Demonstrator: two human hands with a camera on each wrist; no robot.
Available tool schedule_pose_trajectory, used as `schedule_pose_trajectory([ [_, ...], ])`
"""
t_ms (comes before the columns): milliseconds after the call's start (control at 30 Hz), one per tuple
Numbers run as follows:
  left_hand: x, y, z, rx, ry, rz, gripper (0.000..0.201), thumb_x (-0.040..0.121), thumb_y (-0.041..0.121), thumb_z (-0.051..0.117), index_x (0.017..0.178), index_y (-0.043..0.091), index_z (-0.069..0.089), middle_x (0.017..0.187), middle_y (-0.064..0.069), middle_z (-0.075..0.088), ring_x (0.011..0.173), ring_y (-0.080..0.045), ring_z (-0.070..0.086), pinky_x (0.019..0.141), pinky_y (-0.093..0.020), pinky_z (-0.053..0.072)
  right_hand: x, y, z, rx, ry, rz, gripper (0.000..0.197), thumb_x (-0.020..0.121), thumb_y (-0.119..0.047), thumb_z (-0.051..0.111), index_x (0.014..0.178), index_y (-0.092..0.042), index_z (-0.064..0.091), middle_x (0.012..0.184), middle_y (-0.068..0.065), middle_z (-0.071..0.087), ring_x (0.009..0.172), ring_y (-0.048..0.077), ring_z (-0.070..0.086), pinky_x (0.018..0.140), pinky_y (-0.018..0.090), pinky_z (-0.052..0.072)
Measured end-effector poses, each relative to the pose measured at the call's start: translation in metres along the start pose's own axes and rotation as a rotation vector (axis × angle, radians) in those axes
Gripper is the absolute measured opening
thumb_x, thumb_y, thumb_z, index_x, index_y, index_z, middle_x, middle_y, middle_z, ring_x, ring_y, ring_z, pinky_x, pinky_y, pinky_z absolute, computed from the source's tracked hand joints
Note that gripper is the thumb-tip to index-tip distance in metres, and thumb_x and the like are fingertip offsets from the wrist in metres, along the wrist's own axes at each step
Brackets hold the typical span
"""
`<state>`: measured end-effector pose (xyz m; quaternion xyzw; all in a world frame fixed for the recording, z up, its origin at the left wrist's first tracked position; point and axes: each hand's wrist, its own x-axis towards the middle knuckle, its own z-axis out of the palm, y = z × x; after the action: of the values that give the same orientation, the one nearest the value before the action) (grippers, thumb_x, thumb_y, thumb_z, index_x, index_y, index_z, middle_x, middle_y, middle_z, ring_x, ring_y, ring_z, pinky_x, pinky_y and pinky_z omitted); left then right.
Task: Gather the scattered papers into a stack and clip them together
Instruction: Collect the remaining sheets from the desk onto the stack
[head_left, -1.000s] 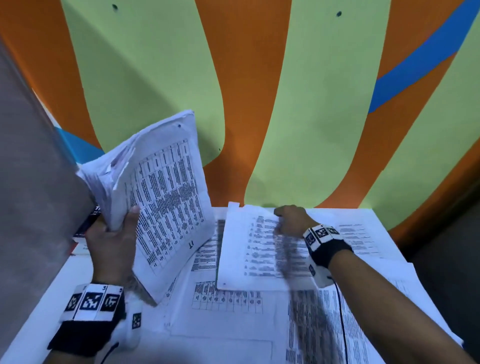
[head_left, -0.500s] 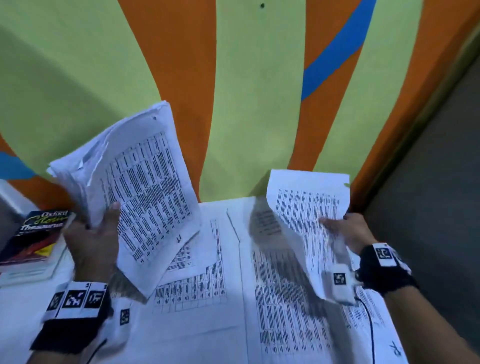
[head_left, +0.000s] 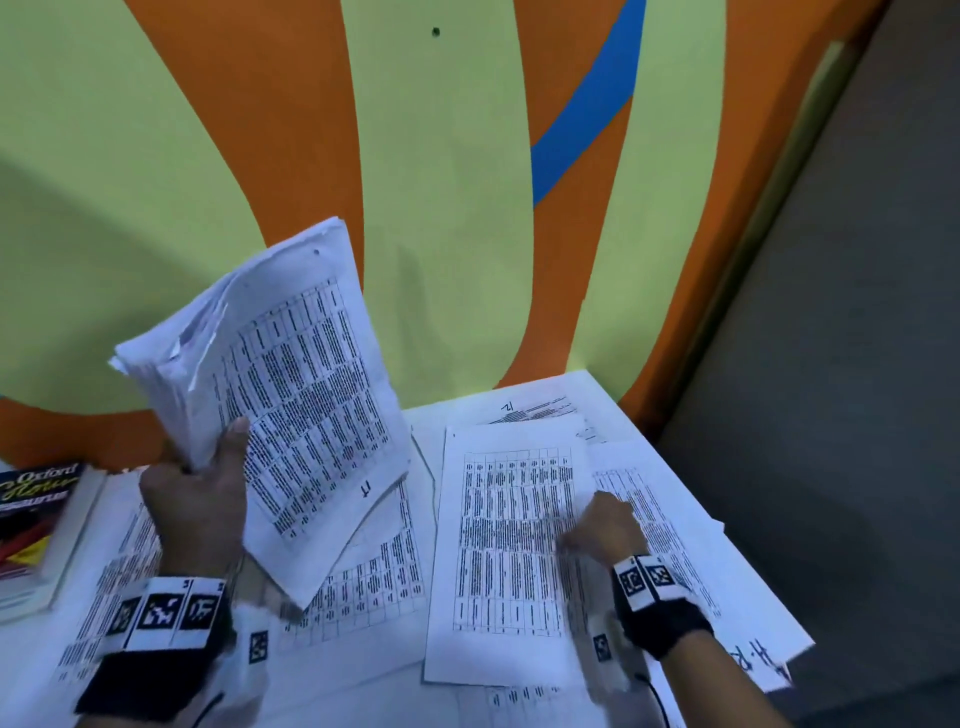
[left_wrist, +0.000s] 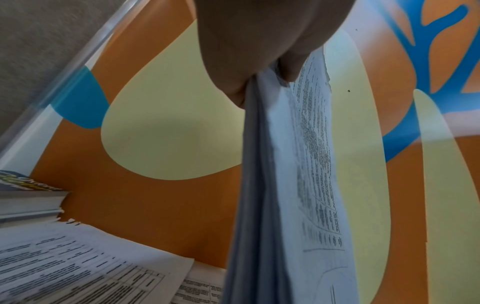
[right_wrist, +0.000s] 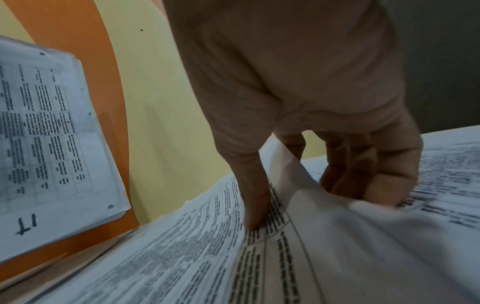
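My left hand (head_left: 208, 462) grips a thick sheaf of printed papers (head_left: 301, 405) and holds it tilted up above the table's left half. In the left wrist view the sheaf (left_wrist: 285, 185) hangs edge-on from that hand (left_wrist: 259, 51). A single printed sheet (head_left: 498, 545) lies flat in the middle of the table. My right hand (head_left: 597, 525) is at that sheet's right edge. The right wrist view shows the thumb on top of this sheet (right_wrist: 337, 236) and the curled fingers (right_wrist: 363, 174) under its lifted edge, pinching it. No clip is in view.
More printed sheets (head_left: 374, 587) lie spread over the white table, some (head_left: 685, 551) reaching its right edge. A thick Oxford book (head_left: 36, 519) lies at the far left. The painted wall (head_left: 467, 208) stands right behind the table. Dark floor (head_left: 857, 415) is on the right.
The sheet my right hand held up in the air half a second ago now lies flat on the table, with that hand low at its edge. The left hand keeps the sheaf raised.
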<state>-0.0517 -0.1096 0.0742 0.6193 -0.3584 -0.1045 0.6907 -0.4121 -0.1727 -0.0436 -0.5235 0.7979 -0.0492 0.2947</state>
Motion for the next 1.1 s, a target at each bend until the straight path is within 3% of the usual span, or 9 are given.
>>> schedule_pose_trajectory([
  [133, -0.003, 0.002, -0.003, 0.001, -0.043, 0.021, 0.031, 0.082, 0.023, 0.071, 0.091, -0.006, 0.062, 0.086, -0.012, 0.061, 0.081, -0.021, 0.055, 0.073, -0.039, 0.046, -0.012, -0.002, 0.0, 0.155, 0.029, -0.09, 0.036, 0.062, -0.014, 0.086, 0.079, -0.009, 0.054, 0.081, 0.006, 0.062, 0.073, 0.02, 0.06, 0.064, 0.03, 0.053],
  [267, -0.005, 0.006, -0.005, -0.005, -0.038, 0.057, 0.026, 0.083, 0.021, 0.07, 0.089, -0.003, 0.062, 0.086, -0.012, 0.06, 0.082, -0.021, 0.054, 0.072, -0.038, 0.044, -0.027, -0.002, -0.011, 0.545, 0.142, -0.169, 0.058, 0.061, -0.003, 0.087, 0.102, -0.015, 0.047, 0.079, 0.003, 0.058, 0.066, 0.014, 0.055, 0.053, 0.022, 0.044],
  [367, -0.001, 0.003, -0.01, -0.003, -0.036, 0.056, 0.037, 0.082, 0.03, 0.071, 0.093, -0.005, 0.064, 0.087, -0.012, 0.063, 0.084, -0.021, 0.059, 0.075, -0.046, 0.051, -0.024, 0.018, -0.033, 0.708, 0.237, -0.138, 0.041, 0.061, -0.006, 0.087, 0.091, -0.01, 0.059, 0.08, 0.007, 0.068, 0.078, 0.026, 0.067, 0.062, 0.033, 0.053],
  [500, -0.002, 0.001, -0.007, -0.026, -0.045, 0.044, 0.034, 0.082, 0.029, 0.071, 0.093, -0.003, 0.063, 0.083, -0.013, 0.063, 0.084, -0.023, 0.06, 0.077, -0.045, 0.051, -0.005, 0.062, -0.061, 0.51, 0.26, 0.043, 0.016, 0.068, -0.012, 0.08, 0.077, -0.005, 0.07, 0.09, 0.017, 0.071, 0.09, 0.033, 0.067, 0.07, 0.035, 0.052],
  [633, -0.01, 0.002, -0.001, -0.043, -0.048, 0.045, 0.03, 0.081, 0.029, 0.071, 0.083, 0.0, 0.063, 0.078, -0.012, 0.063, 0.079, -0.02, 0.059, 0.07, -0.039, 0.049, 0.016, 0.096, -0.06, 0.063, 0.182, 0.317, 0.042, 0.067, -0.023, 0.077, 0.106, -0.012, 0.063, 0.128, 0.021, 0.048, 0.118, 0.039, 0.043, 0.094, 0.045, 0.041],
  [733, -0.011, 0.002, 0.003, -0.059, -0.082, 0.05, 0.022, 0.082, 0.027, 0.07, 0.072, 0.01, 0.061, 0.062, 0.017, 0.065, 0.061, 0.004, 0.058, 0.057, -0.018, 0.046, 0.015, 0.1, -0.054, -0.03, 0.172, 0.372, 0.047, 0.076, -0.02, 0.074, 0.116, -0.006, 0.054, 0.136, 0.022, 0.037, 0.123, 0.041, 0.035, 0.099, 0.053, 0.038],
  [900, -0.018, 0.0, 0.007, -0.044, -0.104, 0.073, 0.031, 0.083, 0.024, 0.069, 0.071, -0.002, 0.058, 0.069, -0.011, 0.058, 0.047, 0.003, 0.046, 0.055, -0.023, 0.043, 0.016, 0.103, -0.047, -0.01, 0.223, 0.328, 0.038, 0.081, -0.011, 0.067, 0.115, -0.002, 0.054, 0.125, 0.022, 0.045, 0.109, 0.041, 0.052, 0.09, 0.05, 0.05],
  [1000, -0.02, 0.0, 0.009, -0.005, -0.127, 0.074, 0.035, 0.083, 0.025, 0.069, 0.068, -0.004, 0.055, 0.069, -0.012, 0.056, 0.044, 0.007, 0.045, 0.045, -0.011, 0.035, 0.013, 0.106, -0.044, 0.02, 0.267, 0.263, 0.018, 0.081, -0.011, 0.063, 0.095, -0.007, 0.053, 0.107, 0.016, 0.061, 0.095, 0.035, 0.061, 0.087, 0.049, 0.052],
  [1100, -0.022, 0.0, 0.012, -0.003, -0.122, 0.032, 0.038, 0.083, 0.024, 0.069, 0.066, -0.008, 0.055, 0.068, -0.012, 0.056, 0.042, 0.006, 0.043, 0.054, -0.026, 0.039, 0.01, 0.112, -0.041, -0.004, 0.348, 0.197, 0.012, 0.077, -0.014, 0.062, 0.084, -0.012, 0.053, 0.093, 0.011, 0.065, 0.087, 0.033, 0.064, 0.084, 0.047, 0.053],
])
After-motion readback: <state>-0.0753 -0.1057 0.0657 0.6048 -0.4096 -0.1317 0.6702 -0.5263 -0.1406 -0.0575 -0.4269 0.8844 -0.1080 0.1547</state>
